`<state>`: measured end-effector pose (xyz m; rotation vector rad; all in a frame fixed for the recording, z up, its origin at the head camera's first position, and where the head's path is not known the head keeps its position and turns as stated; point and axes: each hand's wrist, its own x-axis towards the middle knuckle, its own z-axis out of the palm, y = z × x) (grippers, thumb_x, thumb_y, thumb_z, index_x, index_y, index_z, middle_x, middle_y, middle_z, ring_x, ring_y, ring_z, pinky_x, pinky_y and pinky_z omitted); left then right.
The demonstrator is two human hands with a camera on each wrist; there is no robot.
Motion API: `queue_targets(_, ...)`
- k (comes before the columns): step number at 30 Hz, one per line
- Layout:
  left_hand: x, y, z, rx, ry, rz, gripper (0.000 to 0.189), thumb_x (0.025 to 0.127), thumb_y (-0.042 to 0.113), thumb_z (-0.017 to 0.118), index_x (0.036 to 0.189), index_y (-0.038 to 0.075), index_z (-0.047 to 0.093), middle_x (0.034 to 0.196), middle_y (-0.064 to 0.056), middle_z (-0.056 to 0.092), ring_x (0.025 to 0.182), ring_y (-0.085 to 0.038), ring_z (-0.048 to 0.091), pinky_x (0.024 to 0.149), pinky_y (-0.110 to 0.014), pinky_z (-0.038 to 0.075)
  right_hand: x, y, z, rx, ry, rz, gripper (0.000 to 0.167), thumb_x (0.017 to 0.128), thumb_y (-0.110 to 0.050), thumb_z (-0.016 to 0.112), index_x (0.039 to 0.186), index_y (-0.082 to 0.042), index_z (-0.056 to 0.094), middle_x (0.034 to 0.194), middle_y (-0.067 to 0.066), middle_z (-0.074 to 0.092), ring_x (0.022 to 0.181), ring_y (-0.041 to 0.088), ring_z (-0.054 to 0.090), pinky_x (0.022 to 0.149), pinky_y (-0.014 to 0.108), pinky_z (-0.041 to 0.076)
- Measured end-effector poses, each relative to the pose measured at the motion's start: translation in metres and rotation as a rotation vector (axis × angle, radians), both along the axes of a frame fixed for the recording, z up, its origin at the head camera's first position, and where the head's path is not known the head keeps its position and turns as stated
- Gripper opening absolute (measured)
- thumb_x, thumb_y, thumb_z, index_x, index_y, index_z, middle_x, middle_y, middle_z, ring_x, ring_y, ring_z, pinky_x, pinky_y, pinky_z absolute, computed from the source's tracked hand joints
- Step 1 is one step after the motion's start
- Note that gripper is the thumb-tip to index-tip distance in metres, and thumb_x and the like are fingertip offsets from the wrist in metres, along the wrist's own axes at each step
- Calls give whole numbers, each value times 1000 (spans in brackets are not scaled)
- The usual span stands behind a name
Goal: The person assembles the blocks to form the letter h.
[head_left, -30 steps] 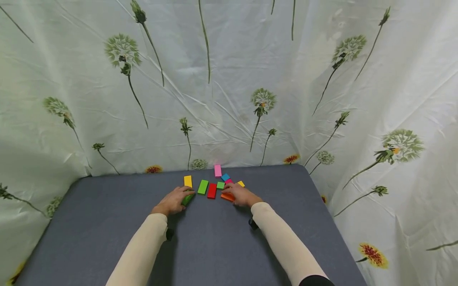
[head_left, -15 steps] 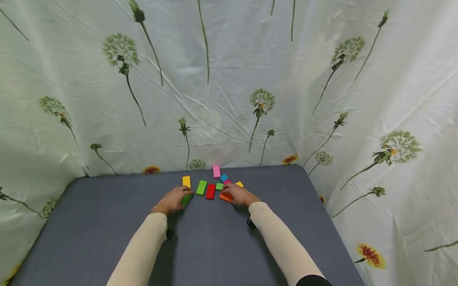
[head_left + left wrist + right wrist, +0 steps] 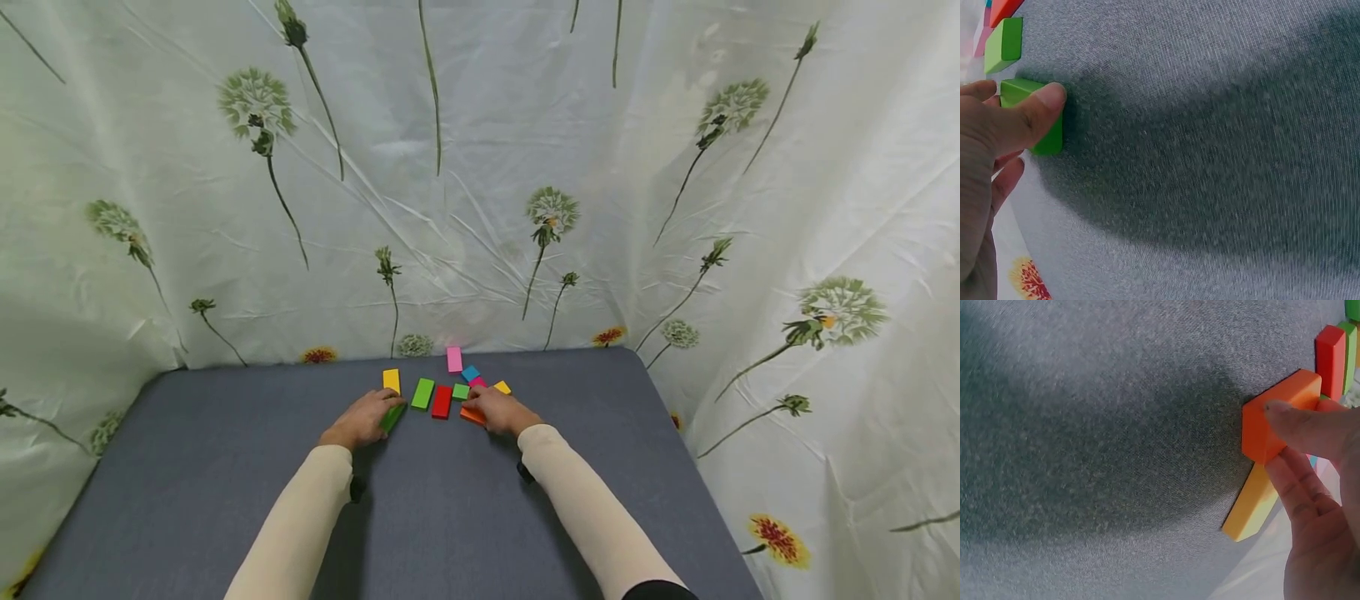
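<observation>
With thumb and fingers my left hand (image 3: 363,419) pinches a green block (image 3: 1016,89) at the left end of a group of coloured blocks. My right hand (image 3: 501,409) grips an orange block (image 3: 1294,394), its thumb on the near side and fingers beyond. Between the hands lie another green block (image 3: 423,394) and a red block (image 3: 442,402). A yellow block (image 3: 392,380) is just beyond the left hand. Close behind the right fingers are a small green block (image 3: 461,391), a magenta block (image 3: 477,382) and a second yellow block (image 3: 1251,503), partly hidden in the head view.
A blue block (image 3: 470,373) and a pink block (image 3: 454,359) lie farther back, the pink one near the table's far edge. The grey cloth-covered table (image 3: 442,517) meets a white curtain (image 3: 480,250) printed with dandelions behind and at the sides.
</observation>
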<state>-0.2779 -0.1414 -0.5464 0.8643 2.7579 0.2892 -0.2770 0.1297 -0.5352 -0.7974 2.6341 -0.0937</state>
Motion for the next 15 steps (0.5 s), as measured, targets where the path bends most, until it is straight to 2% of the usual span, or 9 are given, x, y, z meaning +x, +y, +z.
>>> queue_targets(4, 2, -2, 1, -33, 9, 9, 61, 73, 9, 83, 129, 5, 58, 128, -18, 52, 116, -36, 51, 98, -52, 42, 3, -4, -2, 15, -2, -12, 53, 87, 3, 66, 136, -16, 57, 128, 4, 51, 111, 18, 53, 99, 32, 45)
queue_targets(8, 3, -5, 2, -28, 2, 46, 61, 73, 17, 84, 127, 5, 59, 125, -17, 53, 114, -35, 52, 97, -53, 42, 4, -7, -3, 37, 18, -12, 53, 87, -2, 68, 136, -16, 56, 129, 4, 51, 112, 18, 52, 99, 31, 45)
queue_targets(13, 8, -9, 4, 29, 22, 63, 65, 73, 27, 84, 129, 5, 58, 128, -17, 52, 118, -36, 49, 100, -54, 38, 6, -4, -2, 35, 32, -29, 55, 85, -3, 71, 137, -16, 56, 131, 4, 49, 113, 19, 51, 97, 31, 46)
queue_targets(15, 13, -10, 6, 72, 44, 53, 65, 72, 28, 85, 128, 5, 59, 126, -16, 53, 115, -34, 51, 98, -53, 40, 7, -2, -2, 28, 33, -37, 56, 85, -3, 71, 137, -16, 56, 131, 4, 49, 114, 19, 51, 96, 32, 47)
